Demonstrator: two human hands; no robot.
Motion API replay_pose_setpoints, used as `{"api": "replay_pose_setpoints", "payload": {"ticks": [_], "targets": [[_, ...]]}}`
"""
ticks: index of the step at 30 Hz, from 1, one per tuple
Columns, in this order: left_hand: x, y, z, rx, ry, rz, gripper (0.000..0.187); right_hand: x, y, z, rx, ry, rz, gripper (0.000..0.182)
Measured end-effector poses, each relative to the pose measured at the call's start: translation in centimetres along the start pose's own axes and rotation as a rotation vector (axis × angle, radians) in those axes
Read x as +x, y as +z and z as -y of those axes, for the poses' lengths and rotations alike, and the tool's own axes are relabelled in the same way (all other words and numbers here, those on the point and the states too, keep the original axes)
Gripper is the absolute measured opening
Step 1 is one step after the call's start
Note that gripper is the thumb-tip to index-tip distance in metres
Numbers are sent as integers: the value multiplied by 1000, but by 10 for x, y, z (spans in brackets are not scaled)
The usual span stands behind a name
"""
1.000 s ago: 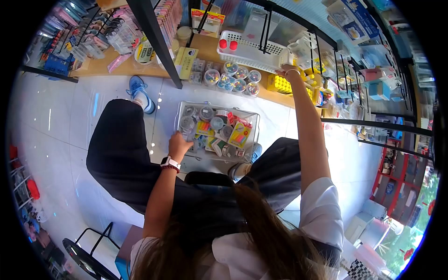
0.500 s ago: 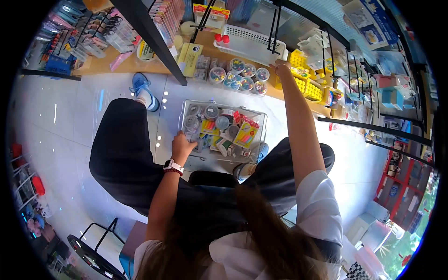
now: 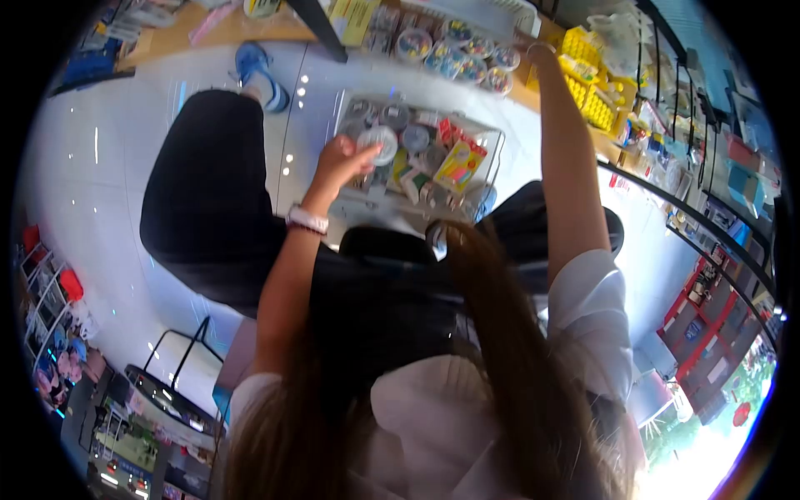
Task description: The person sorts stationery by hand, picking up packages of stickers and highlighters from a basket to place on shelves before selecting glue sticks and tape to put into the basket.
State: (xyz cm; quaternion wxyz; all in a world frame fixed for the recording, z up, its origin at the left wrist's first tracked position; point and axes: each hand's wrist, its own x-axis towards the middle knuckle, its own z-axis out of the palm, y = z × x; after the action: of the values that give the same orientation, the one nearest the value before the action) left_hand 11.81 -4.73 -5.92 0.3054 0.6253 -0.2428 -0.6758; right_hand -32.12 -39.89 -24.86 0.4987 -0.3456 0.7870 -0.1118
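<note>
My left hand (image 3: 342, 165) is closed around a small round tub with a pale lid (image 3: 381, 145), held over the left part of a clear-sided basket (image 3: 497, 158). Inside that basket lie several round tubs (image 3: 415, 138), a yellow card pack with coloured sticks (image 3: 460, 164) and red packaging (image 3: 451, 132). My right arm stretches to the shelf, where my right hand (image 3: 532, 43) is beside the right end of a white perforated tray (image 3: 518, 10). Blur and shadow hide its fingers.
Clear tubs of colourful small pieces (image 3: 450, 60) stand on the wooden shelf (image 3: 225, 35), left of yellow containers (image 3: 582, 52). Black metal rack posts (image 3: 320, 27) rise along the shelf. My knees flank the basket on the tiled floor (image 3: 218, 67).
My left hand has lifted from the basket's left side and now has a round tub in it. My right hand stays by the shelf. The view has tilted downward, shifting the shelf and basket up.
</note>
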Motion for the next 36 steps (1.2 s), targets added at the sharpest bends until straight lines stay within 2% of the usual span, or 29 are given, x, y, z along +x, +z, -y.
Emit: {"api": "replay_pose_setpoints", "payload": {"ticks": [2, 3, 4, 6, 7, 9, 10, 12, 13, 15, 20, 22, 23, 25, 27, 29, 32, 33, 35, 36], "targets": [[-1, 7, -13, -138, -72, 48, 39, -38, -4, 20, -392, -73, -143, 44], [-2, 9, -14, -217, -97, 76, 41, -77, 0, 25, -369, -86, -333, 43], [-6, 12, -17, -225, -92, 84, 41, -119, 9, 23, -598, -254, -476, 43], [-16, 21, -25, -356, -68, 211, 37, -240, 34, 19, -361, -707, -647, 38], [-18, 27, -25, -369, -47, 230, 37, -273, 57, -2, -274, -1273, -863, 44], [-21, 36, -25, -176, -48, 287, 36, -414, 93, -12, -95, -1466, -311, 71], [-30, 45, -30, -129, -35, 299, 30, -478, 88, -3, -428, -1416, -66, 76], [-47, 64, -37, -10, 82, 340, 29, -530, 97, -17, -620, -1350, -59, 76], [-56, 70, -41, 111, 175, 352, 29, -533, 95, -25, -636, -1365, -88, 76], [-71, 79, -42, 471, 397, 275, 34, -546, 87, -31, -653, -1205, -72, 70], [-115, 88, -63, 450, 476, 356, 38, -581, 55, -20, -641, -1173, -3, 59], [-131, 87, -77, 477, 507, 334, 38, -587, 49, -11, -634, -1227, -7, 59], [-134, 87, -83, 455, 460, 375, 40, -588, 48, -7, -629, -1260, 3, 60], [-133, 86, -94, 442, 421, 417, 42, -586, 48, -1, -607, -1287, -6, 58], [-135, 80, -111, 623, 417, 455, 46, -584, 49, 9, -576, -1315, 6, 55], [-118, 76, -120, 668, 460, 443, 49, -576, 50, 21, -561, -1312, 17, 54], [-96, 70, -143, 944, 450, 369, 58, -538, 49, 42, -583, -1348, 25, 54], [-80, 66, -145, 952, 431, 372, 58, -513, 47, 46, -569, -1339, 37, 54], [-42, 55, -149, 1104, 823, 152, 57, -451, 39, 56, -695, -1244, -170, 54], [-32, 54, -169, 1257, 619, 231, 46, -416, 31, 59, -744, -1200, -232, 53]]}}
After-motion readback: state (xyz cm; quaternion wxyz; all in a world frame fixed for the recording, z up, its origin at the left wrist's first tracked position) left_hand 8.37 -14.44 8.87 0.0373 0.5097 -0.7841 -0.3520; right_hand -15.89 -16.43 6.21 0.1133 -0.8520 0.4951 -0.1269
